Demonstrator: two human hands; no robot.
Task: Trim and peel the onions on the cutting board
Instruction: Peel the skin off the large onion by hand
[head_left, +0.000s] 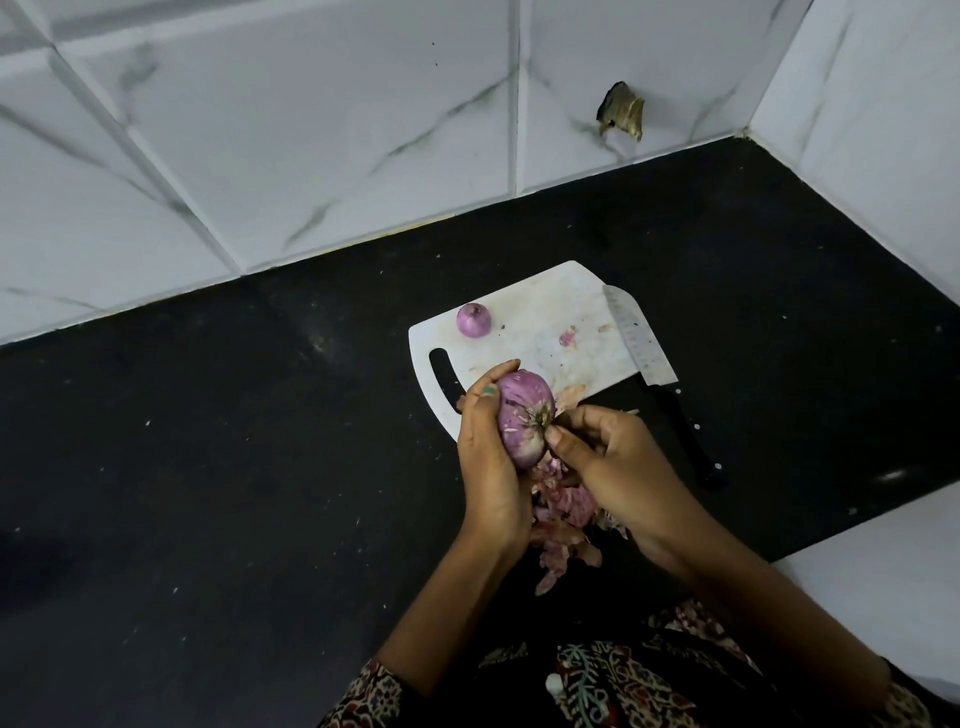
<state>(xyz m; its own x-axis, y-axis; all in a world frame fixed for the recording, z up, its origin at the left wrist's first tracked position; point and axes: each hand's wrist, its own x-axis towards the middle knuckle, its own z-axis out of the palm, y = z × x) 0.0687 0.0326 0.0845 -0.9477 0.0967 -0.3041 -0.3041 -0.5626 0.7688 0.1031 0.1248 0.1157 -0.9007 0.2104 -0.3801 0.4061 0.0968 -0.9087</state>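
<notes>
a: so where did the onion (523, 415) sit against the fingers when i checked the feed?

b: well, i saw it held up off the cutting board (535, 332), cupped in the left hand (491, 457), whose fingers curled round its far side. its long axis ran roughly up and away from me, and the tufted root end faced the right hand (613, 457).

a: and the right hand?

b: it was touching that root end. thumb and forefinger were pressed together, pinching at the tuft or a shred of skin there; i couldn't tell which. i judged the next pull would go toward the right, away from the bulb, so the right hand was the nearer one for it.

a: the surface?

b: black speckled counter (208, 467), with a heap of peels (563, 519) under the hands. a second onion (473, 319) lay at the board's far left, well apart. the knife (644, 348) rested along the board's right edge, untouched.

a: room?

b: a white tiled wall (311, 130) met the counter in a corner.
</notes>
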